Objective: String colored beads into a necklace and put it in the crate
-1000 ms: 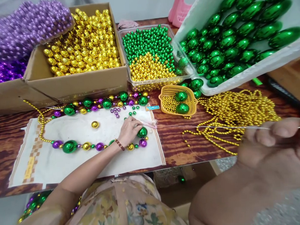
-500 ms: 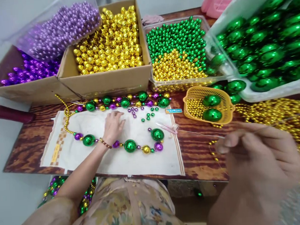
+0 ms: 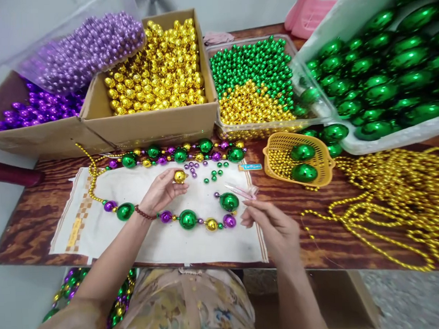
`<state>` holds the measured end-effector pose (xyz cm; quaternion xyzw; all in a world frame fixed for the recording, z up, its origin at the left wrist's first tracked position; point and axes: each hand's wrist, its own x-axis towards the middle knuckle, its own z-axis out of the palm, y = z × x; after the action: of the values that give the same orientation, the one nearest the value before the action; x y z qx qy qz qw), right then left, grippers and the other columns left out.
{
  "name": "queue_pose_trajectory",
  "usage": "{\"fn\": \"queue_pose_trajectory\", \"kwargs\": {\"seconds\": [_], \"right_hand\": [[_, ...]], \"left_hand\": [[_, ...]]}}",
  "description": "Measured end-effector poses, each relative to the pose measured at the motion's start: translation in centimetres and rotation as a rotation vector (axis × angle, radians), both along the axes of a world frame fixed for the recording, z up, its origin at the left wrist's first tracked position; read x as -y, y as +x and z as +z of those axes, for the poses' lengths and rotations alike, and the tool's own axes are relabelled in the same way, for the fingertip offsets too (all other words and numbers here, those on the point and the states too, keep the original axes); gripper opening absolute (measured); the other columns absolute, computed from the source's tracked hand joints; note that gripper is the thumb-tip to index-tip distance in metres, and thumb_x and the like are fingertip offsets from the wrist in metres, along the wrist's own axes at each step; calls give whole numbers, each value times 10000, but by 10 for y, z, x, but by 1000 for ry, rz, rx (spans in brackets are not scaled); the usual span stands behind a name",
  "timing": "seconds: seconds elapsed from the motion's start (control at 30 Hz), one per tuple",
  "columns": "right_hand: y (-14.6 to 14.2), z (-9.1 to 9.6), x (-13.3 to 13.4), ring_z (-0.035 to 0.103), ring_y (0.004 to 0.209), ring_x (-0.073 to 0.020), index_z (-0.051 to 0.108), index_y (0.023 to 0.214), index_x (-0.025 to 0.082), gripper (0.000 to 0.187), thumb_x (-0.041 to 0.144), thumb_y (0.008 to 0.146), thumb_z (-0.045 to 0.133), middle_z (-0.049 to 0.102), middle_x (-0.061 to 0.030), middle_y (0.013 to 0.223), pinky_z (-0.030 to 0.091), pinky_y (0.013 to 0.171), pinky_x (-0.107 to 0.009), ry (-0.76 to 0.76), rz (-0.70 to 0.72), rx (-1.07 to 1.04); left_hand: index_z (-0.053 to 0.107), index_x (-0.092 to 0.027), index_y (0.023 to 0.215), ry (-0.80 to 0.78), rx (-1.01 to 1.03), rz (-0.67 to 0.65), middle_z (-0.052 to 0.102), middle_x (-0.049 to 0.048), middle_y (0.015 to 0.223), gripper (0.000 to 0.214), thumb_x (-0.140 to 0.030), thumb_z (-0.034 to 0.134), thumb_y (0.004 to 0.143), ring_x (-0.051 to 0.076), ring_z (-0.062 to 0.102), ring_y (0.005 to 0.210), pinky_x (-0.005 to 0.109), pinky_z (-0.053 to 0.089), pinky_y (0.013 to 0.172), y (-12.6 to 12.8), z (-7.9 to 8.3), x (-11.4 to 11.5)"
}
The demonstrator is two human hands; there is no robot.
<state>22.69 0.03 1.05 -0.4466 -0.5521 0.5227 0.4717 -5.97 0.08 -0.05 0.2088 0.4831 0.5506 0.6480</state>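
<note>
Between the fingertips of my left hand (image 3: 166, 188) is a shiny gold bead (image 3: 179, 176), raised above the white cloth (image 3: 165, 249). My right hand (image 3: 271, 225) is at the cloth's right edge, thumb and fingers pinched together; what they hold is too fine to make out. Close to those fingers are a large green bead (image 3: 229, 201) and a purple bead (image 3: 229, 221), at the right end of a curved bead strand (image 3: 188, 219). Pink thread snips (image 3: 238, 189) lie just above the right fingertips. Small purple beads (image 3: 193, 169) and small green beads (image 3: 214, 173) are loose on the cloth.
A finished-looking bead row (image 3: 179, 154) runs along the cloth's top. Behind stand a box of gold beads (image 3: 148, 121), a clear tub (image 3: 254, 126) and a white foam box (image 3: 403, 139). An orange basket (image 3: 325, 172) and gold bead chains (image 3: 385, 210) lie at right.
My left hand has lifted off the cloth with a gold bead in its fingers. My right hand has come back leftward from the far right, where it held a thread stretched taut.
</note>
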Motion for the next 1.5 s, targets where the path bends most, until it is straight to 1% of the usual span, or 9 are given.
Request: {"fn": "queue_pose_trajectory", "kwargs": {"seconds": [0.13, 0.33, 0.47, 0.53, 0.63, 0.73, 1.0, 1.17, 1.5], "right_hand": [[-10, -15, 7, 666, 565, -146, 750, 974, 190, 159, 271, 925, 622, 707, -13, 690, 578, 548, -257, -16, 91, 66], [-12, -32, 14, 674, 574, -134, 730, 1008, 173, 185, 245, 948, 570, 703, -17, 713, 562, 550, -222, 4, 142, 108], [-13, -32, 15, 657, 555, -126, 735, 1006, 170, 188, 218, 943, 565, 690, -9, 698, 553, 538, -211, 59, 150, 127], [-13, -30, 14, 640, 535, -119, 741, 999, 169, 186, 204, 938, 569, 683, -4, 684, 536, 516, -199, 108, 151, 152], [-13, -27, 13, 616, 516, -111, 750, 981, 165, 181, 193, 933, 578, 673, -1, 667, 505, 489, -187, 167, 151, 208], [-12, -26, 14, 598, 504, -106, 752, 979, 161, 184, 189, 939, 574, 668, -1, 666, 484, 476, -184, 196, 141, 229], [-15, -23, 18, 557, 469, -99, 747, 974, 151, 176, 180, 939, 577, 647, 9, 628, 454, 470, -194, 234, 107, 249], [-16, -23, 20, 553, 469, -98, 746, 987, 148, 185, 187, 946, 570, 642, 11, 626, 449, 472, -195, 218, 96, 263], [-19, -27, 22, 544, 451, -99, 742, 986, 149, 196, 210, 948, 560, 623, 20, 595, 451, 475, -201, 191, 77, 270]], "left_hand": [[684, -199, 1107, 55, 172, -64, 688, 80, 1122, 295, -312, 745, 842, 207, 719, 919, 277, 578, 722, 20, 10, -11], [698, -214, 1195, 137, 106, -74, 699, 76, 1115, 375, -285, 762, 832, 153, 668, 914, 230, 516, 722, 35, 7, -19], [736, -162, 1006, 159, 43, 7, 716, 60, 1028, 327, -263, 857, 719, 118, 650, 849, 196, 485, 669, 40, 3, -22], [712, -155, 940, 164, 52, 14, 714, 50, 978, 315, -293, 867, 704, 149, 677, 848, 258, 531, 724, 41, 5, -24], [663, -168, 966, 178, 58, -32, 712, 47, 1001, 315, -286, 844, 737, 215, 718, 907, 425, 563, 866, 42, 11, -26], [655, -173, 977, 199, 59, -40, 709, 38, 1008, 342, -260, 859, 717, 218, 730, 889, 470, 564, 905, 42, 16, -27], [682, -202, 1117, 204, 163, -8, 712, 25, 940, 441, -298, 859, 725, 166, 710, 835, 389, 576, 887, 43, 20, -33], [713, -120, 975, 141, 251, 47, 713, 50, 884, 388, -298, 890, 679, 145, 690, 751, 305, 574, 773, 48, 21, -36], [721, -127, 987, 116, 284, 50, 701, 38, 882, 375, -283, 885, 688, 139, 675, 752, 296, 575, 746, 52, 22, -37]]}}
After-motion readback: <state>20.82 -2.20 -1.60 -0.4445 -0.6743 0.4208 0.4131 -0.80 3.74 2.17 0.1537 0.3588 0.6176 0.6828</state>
